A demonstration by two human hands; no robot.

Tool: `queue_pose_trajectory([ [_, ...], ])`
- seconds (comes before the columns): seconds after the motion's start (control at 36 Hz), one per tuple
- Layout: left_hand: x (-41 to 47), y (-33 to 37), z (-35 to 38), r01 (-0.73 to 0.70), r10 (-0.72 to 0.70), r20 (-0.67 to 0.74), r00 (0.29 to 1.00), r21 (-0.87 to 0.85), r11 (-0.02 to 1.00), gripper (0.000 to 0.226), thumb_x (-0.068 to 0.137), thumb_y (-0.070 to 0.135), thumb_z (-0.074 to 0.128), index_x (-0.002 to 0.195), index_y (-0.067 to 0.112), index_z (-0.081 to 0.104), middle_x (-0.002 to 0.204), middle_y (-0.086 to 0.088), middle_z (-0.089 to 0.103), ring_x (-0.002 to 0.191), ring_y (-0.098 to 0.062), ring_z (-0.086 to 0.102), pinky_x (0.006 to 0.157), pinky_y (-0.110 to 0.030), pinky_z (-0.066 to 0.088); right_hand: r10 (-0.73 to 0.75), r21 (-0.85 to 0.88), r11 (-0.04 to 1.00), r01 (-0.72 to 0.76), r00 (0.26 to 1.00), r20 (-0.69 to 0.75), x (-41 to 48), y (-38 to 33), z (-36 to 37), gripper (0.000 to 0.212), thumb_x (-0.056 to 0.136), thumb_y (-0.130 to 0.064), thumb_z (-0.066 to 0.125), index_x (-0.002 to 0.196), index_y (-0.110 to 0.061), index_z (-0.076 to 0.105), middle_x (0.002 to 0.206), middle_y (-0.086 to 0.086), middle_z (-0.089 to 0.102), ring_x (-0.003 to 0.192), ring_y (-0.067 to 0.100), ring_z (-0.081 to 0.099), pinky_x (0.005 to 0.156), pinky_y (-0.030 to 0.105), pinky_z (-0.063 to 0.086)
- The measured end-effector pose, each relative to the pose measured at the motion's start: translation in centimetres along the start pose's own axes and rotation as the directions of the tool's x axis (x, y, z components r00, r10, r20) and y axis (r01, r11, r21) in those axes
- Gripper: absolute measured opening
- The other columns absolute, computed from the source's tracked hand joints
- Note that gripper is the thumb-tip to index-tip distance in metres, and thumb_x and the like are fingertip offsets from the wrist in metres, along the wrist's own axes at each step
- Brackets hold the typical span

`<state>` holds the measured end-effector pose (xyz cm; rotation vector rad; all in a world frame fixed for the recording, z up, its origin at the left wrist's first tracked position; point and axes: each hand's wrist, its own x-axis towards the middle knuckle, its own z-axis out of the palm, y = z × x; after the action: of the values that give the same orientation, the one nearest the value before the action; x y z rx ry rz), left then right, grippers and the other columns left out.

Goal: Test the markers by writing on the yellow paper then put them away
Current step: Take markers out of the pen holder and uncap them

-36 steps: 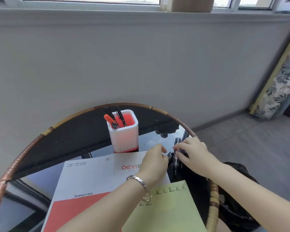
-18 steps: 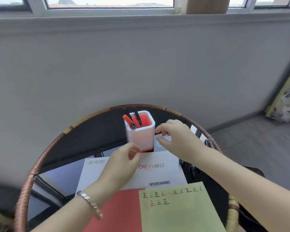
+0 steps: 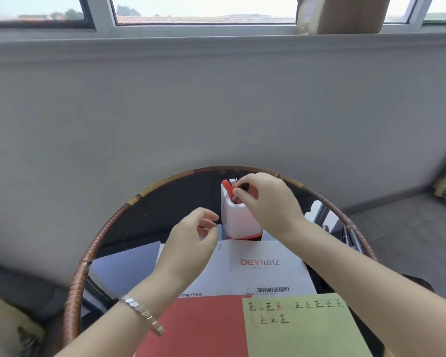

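A white pen holder (image 3: pixel 236 217) with a red inside stands at the back of the round table. Two black pens and an orange marker (image 3: pixel 227 186) stick out of it. My right hand (image 3: pixel 269 202) is over the holder's mouth, its fingers pinched on the dark end of a black marker (image 3: pixel 244 186) that points down into the holder. My left hand (image 3: pixel 191 240) hovers left of the holder with curled fingers apart and nothing in it. The yellow paper (image 3: pixel 307 331) lies at the near right, with several written characters along its top.
The round glass table has a woven rattan rim (image 3: pixel 101 240). A white and red brochure (image 3: pixel 255 274) lies under the yellow paper. More pens (image 3: pixel 346 235) lie at the table's right edge. A grey wall and window sill are behind.
My right hand picked a marker up from the table's right edge and carried it left over the pen holder. My left hand let go and moved left of the holder.
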<state>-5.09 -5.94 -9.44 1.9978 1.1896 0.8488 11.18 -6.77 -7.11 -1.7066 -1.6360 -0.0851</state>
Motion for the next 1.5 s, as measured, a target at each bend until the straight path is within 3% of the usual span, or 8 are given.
queue_pose_trajectory([
  [0.22,0.3,2.9,1.1,-0.297,0.282,-0.148,0.948,-0.09,0.951,0.045,0.084,0.016,0.064,0.112,0.044,0.043,0.106,0.017,0.044,0.084,-0.004,0.056,0.074,-0.011,0.046,-0.138,0.193,0.966,0.174,0.973,-0.186,-2.0,-1.5,-5.6,0.013,0.081,-0.025,0.062,0.086,-0.015,0.069,0.069,-0.008,0.056,0.061,0.002,0.049,0.06,0.009,0.039],
  [0.36,0.2,4.6,2.8,-0.399,0.396,-0.058,0.917,-0.077,0.914,0.012,0.089,0.014,0.057,0.093,0.024,0.063,0.089,0.011,0.058,0.08,-0.007,0.056,0.068,-0.013,0.046,-0.188,0.202,0.959,0.201,0.979,-0.081,-4.5,-1.0,-6.1,0.012,0.081,-0.025,0.064,0.091,-0.018,0.067,0.071,-0.01,0.057,0.067,0.004,0.05,0.063,0.008,0.039],
  [0.5,-0.2,4.9,4.3,-0.269,0.248,-0.112,0.962,-0.25,0.93,0.007,0.085,0.011,0.063,0.083,0.017,0.062,0.09,0.0,0.061,0.077,-0.004,0.062,0.068,-0.013,0.05,0.115,0.408,0.903,-0.136,0.991,0.074,-6.5,-0.6,-5.7,0.014,0.084,-0.04,0.058,0.094,-0.041,0.049,0.067,-0.01,0.059,0.071,0.004,0.056,0.065,0.009,0.042],
  [0.67,-0.3,5.5,4.5,-0.005,-0.038,-0.058,0.998,-0.618,0.786,0.008,0.082,0.002,0.066,0.084,0.005,0.059,0.08,-0.013,0.069,0.074,-0.018,0.071,0.067,-0.029,0.058,0.472,0.497,0.377,-0.781,0.624,0.623,-6.9,0.5,-5.2,0.041,0.09,-0.052,0.039,0.091,-0.02,0.065,0.056,-0.006,0.06,0.05,0.007,0.051,0.058,0.021,0.041],
  [0.83,-0.9,4.7,4.6,0.203,-0.12,0.18,0.976,-0.58,0.789,0.008,0.079,0.01,0.07,0.081,0.004,0.065,0.079,-0.009,0.072,0.068,-0.011,0.068,0.047,-0.019,0.047,0.558,0.691,-0.029,-0.722,0.562,0.611,-7.0,1.8,-4.6,0.02,0.088,-0.032,0.057,0.085,-0.012,0.06,0.051,-0.006,0.048,0.044,0.007,0.039,0.045,0.017,0.032],
  [1.11,-1.3,3.4,5.4,-0.024,0.054,0.307,0.95,-0.102,0.994,0.018,0.096,0.024,0.043,0.09,0.021,0.059,0.073,0.004,0.059,0.063,-0.009,0.051,0.059,-0.021,0.042,0.498,0.661,0.471,-0.584,0.795,0.347,-7.9,1.8,-4.0,0.02,0.089,-0.024,0.057,0.075,-0.011,0.062,0.055,-0.008,0.058,0.051,0.003,0.052,0.052,0.015,0.042],
  [1.33,-1.6,3.5,5.7,-0.122,0.156,0.344,0.926,-0.118,0.986,0.032,0.095,0.029,0.04,0.064,0.031,0.044,0.054,0.007,0.036,0.047,-0.008,0.031,0.046,-0.023,0.028,0.445,0.749,0.352,-0.562,0.804,0.394,-8.0,1.5,-4.4,0.018,0.09,-0.012,0.054,0.076,-0.007,0.064,0.059,-0.004,0.067,0.058,0.003,0.063,0.058,0.015,0.052],
  [1.5,-1.3,3.2,5.1,0.025,0.102,0.473,0.875,-0.255,0.967,0.016,0.094,0.036,0.043,0.088,0.029,0.056,0.059,0.0,0.033,0.051,-0.011,0.031,0.051,-0.024,0.028,0.382,0.737,0.397,-0.547,0.829,0.41,-7.9,2.0,-5.2,0.015,0.089,-0.015,0.054,0.083,-0.006,0.066,0.07,0.002,0.069,0.066,0.009,0.066,0.063,0.016,0.054],
])
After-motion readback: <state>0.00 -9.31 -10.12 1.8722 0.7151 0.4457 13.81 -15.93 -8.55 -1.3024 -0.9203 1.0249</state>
